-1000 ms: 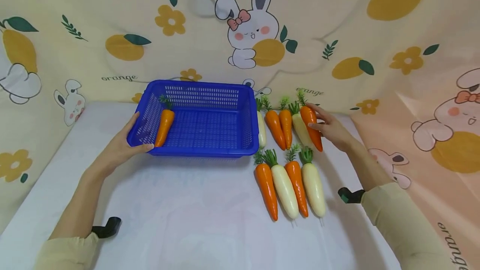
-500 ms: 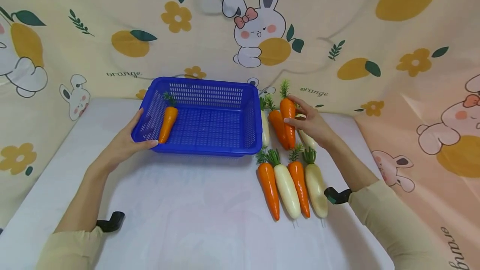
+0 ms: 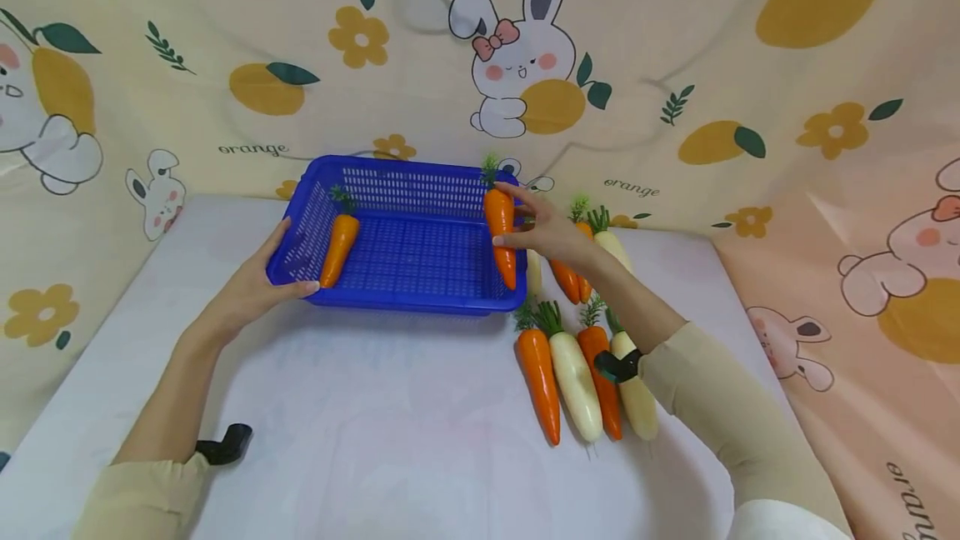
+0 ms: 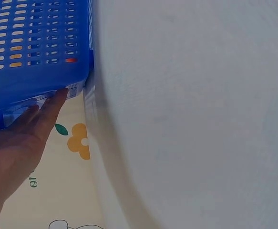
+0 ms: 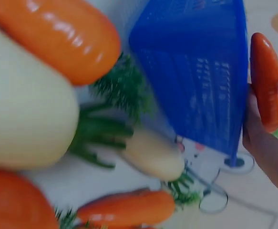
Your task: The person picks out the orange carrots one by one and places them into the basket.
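Pinching an orange carrot (image 3: 500, 223) between thumb and fingers, a person's right hand (image 3: 549, 232) holds it above the right end of a blue basket (image 3: 420, 304), leaves toward the basket's back. A second ago this carrot lay farthest right of the back row outside the basket; it has been carried across to the basket, so it appears partway through a transfer, not yet let go (whether it touches the basket's wall, I cannot tell). The left hand (image 3: 242, 297) has kept its place at the basket's near left corner, its grip spanning that corner, thumb on the front rim, fingers at the left side.

Inside the basket, one amber carrot (image 3: 341, 248) lies near the left wall, leaves toward the back. Right of the basket, on the white counter (image 3: 360, 440), come a partly hidden radish (image 3: 533, 275) just beside the wall, two carrots (image 3: 564, 280) and a white radish (image 3: 611, 247). Off the basket's front right corner, four more lie side by side: a front carrot (image 3: 538, 382), a long radish (image 3: 576, 386), a slim carrot (image 3: 610, 409) and a last radish (image 3: 639, 408).
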`<act>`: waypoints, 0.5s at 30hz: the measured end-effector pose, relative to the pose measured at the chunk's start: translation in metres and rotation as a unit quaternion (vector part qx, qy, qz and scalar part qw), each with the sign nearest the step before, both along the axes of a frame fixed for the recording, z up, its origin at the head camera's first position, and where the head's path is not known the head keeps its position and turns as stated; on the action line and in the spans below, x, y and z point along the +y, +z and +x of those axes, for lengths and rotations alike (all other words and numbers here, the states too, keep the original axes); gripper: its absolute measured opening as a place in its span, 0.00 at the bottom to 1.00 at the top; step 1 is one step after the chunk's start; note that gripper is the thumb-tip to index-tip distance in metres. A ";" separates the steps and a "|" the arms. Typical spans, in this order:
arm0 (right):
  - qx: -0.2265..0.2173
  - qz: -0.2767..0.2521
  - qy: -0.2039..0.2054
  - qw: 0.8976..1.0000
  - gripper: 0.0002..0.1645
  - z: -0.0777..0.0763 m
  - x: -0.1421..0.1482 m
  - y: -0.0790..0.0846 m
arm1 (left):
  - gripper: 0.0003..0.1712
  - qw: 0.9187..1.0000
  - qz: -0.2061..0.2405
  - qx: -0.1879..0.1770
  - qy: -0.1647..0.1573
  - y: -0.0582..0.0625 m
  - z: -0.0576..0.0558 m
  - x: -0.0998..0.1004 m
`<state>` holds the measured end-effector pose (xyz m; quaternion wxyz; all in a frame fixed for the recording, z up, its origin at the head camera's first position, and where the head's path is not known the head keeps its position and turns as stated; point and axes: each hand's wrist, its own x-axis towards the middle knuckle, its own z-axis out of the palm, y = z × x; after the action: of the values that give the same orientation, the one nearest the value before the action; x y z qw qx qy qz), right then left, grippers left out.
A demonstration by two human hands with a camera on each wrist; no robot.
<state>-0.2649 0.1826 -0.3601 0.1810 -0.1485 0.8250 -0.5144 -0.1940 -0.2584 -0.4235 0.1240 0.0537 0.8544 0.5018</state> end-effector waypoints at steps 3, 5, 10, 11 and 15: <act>0.000 -0.003 0.010 1.000 0.50 -0.006 -0.018 -0.003 | 0.63 1.000 0.003 0.000 0.002 0.000 0.002 -0.002; 0.000 -0.013 0.015 1.000 0.50 -0.008 -0.029 -0.004 | 0.63 1.000 0.003 0.000 0.004 0.000 0.002 -0.003; 0.015 -0.013 0.015 1.000 0.51 -0.013 -0.052 -0.011 | 0.63 1.000 0.010 0.004 0.003 0.000 0.001 0.000; 0.020 -0.007 0.014 1.000 0.51 -0.015 -0.056 -0.013 | 0.63 1.000 0.011 0.003 0.003 0.000 0.001 0.001; 0.023 0.012 0.033 0.999 0.53 -0.020 -0.079 -0.020 | 0.63 1.000 0.000 0.001 0.004 0.001 0.000 0.002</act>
<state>-0.2845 0.1037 -0.3799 0.1802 -0.1850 0.8299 -0.4945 -0.1941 -0.2568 -0.4222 0.1216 0.0508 0.8545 0.5025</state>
